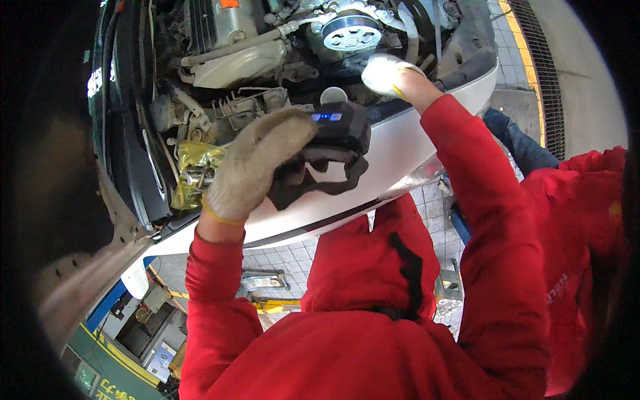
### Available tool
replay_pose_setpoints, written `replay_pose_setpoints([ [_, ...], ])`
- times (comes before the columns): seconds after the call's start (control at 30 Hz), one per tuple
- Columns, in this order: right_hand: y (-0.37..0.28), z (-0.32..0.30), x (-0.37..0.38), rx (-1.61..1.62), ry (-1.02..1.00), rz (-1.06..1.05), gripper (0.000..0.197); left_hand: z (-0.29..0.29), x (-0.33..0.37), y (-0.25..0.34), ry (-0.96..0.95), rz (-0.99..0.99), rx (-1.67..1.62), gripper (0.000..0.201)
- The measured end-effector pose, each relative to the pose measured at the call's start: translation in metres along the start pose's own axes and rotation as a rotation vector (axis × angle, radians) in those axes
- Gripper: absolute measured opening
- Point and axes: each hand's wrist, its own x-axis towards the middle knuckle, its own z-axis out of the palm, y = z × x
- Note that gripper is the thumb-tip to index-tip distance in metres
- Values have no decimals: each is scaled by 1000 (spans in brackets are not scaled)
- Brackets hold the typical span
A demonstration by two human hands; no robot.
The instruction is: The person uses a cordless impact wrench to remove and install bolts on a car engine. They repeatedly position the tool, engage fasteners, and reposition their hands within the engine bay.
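Observation:
My left hand (257,163), in a dirty knit glove, grips a black hand lamp (341,128) with small blue lights; black fabric (313,179) hangs under it. The lamp is held in front of an open engine bay. My right hand (385,73), in a white glove and brightly lit, reaches into the engine just below a grooved silver pulley (351,32). Its fingers are curled against the engine parts, and I cannot tell whether they hold anything. Both sleeves are red.
The car's white body edge (407,150) runs under both hands. A crumpled yellow bag (192,167) with metal parts lies left of my left hand. Tiled floor, a drain grate (543,73), a leg in blue jeans (519,139) and lift parts (265,280) surround it.

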Motion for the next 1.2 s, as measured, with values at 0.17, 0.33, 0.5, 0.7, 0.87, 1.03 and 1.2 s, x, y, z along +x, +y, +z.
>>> replay_pose_setpoints([
  [0.17, 13, -25, -18, 45, 21, -43, 40, 20, -31, 47, 82, -377, -1073, 41],
  [0.33, -13, -46, -58, 137, 223, 12, 44, 47, -67, 87, 245, -643, -1498, 48],
  [0.5, -75, -31, -115, 398, 499, -78, 35, 54, -128, 122, 328, -569, -1064, 46],
  [0.7, -178, -16, -130, 357, 236, -312, 32, 63, -199, 144, 658, -591, -1289, 44],
  [0.87, -246, -6, -122, 146, 331, -542, 32, 69, -243, 142, 744, -589, -1543, 44],
  [1.03, -316, -5, -106, 30, 201, -558, 34, 80, -274, 125, 856, -492, -1590, 42],
  [1.2, -360, 11, -96, -106, 96, -575, 35, 78, -295, 104, 889, -444, -1343, 41],
])
